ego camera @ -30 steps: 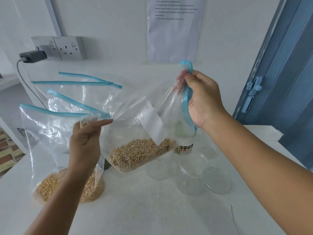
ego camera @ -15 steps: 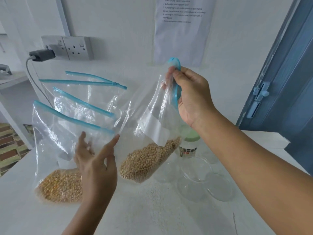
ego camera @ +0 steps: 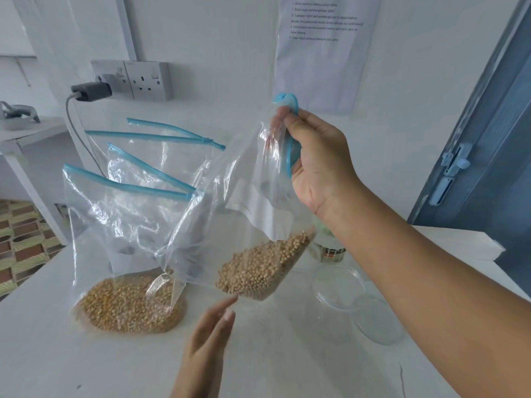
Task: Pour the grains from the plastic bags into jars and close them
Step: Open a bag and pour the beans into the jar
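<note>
My right hand [ego camera: 317, 160] grips the blue zip top of a clear plastic bag of pale round beans [ego camera: 260, 268] and holds it up above the white table [ego camera: 287, 363]. The beans are gathered in the bag's lowest corner. My left hand [ego camera: 208, 344] is below that corner with straight fingers, holding nothing. A second bag of yellow corn kernels [ego camera: 129, 303] sits on the table at the left, its zip top standing up. A clear open jar [ego camera: 337, 285] and a clear round lid [ego camera: 379, 321] lie on the table under my right forearm.
Another clear bag with a blue zip [ego camera: 161, 135] stands behind the corn bag. A small bottle with a green cap [ego camera: 330, 248] is partly hidden behind my right wrist. A wall socket with a grey plug [ego camera: 90, 91] is at the back left, a blue door [ego camera: 485, 156] at the right.
My left hand has let go of the bag's side and dropped down to below the bean corner. My right hand has raised the bag, and the beans have slid toward the right corner.
</note>
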Demonstrator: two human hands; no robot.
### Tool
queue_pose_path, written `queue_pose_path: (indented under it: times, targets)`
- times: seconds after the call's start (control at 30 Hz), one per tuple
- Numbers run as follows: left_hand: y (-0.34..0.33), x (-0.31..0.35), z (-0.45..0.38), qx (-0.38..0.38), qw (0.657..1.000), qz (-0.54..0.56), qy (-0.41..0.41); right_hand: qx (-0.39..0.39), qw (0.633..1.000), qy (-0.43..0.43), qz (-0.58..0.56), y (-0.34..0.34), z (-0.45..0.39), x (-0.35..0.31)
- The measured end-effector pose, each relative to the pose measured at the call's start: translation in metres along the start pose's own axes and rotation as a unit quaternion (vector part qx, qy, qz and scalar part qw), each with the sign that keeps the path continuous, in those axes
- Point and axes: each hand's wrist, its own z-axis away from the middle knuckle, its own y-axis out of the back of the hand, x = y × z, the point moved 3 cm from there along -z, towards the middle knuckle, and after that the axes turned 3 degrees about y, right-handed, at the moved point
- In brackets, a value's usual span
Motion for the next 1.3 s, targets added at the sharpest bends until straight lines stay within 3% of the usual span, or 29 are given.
queue_pose_path:
  times: [0.1, 0.27, 0.7, 1.03, 1.3]
  targets:
    - [-0.007, 0.020, -0.016, -0.046, 0.998, 0.049, -0.011, -0.005, 1.000, -0.008, -0.027, -0.003, 0.003, -0.003]
    - [-0.007, 0.041, -0.039, -0.022, 0.993, 0.114, -0.037, -0.004, 0.999, -0.004, -0.039, 0.003, 0.004, -0.011]
    - [-0.012, 0.093, -0.054, 0.107, 0.974, -0.010, -0.197, 0.068, 0.996, 0.045, -0.021, 0.095, 0.014, -0.021]
    - [-0.034, 0.135, -0.058, 0.128, 0.972, -0.038, -0.192, 0.040, 0.993, 0.076, 0.083, 0.133, 0.020, -0.026]
    - [-0.041, 0.157, -0.067, 0.097, 0.965, -0.072, -0.233, 0.049, 0.991, 0.069, 0.106, 0.145, 0.029, -0.016]
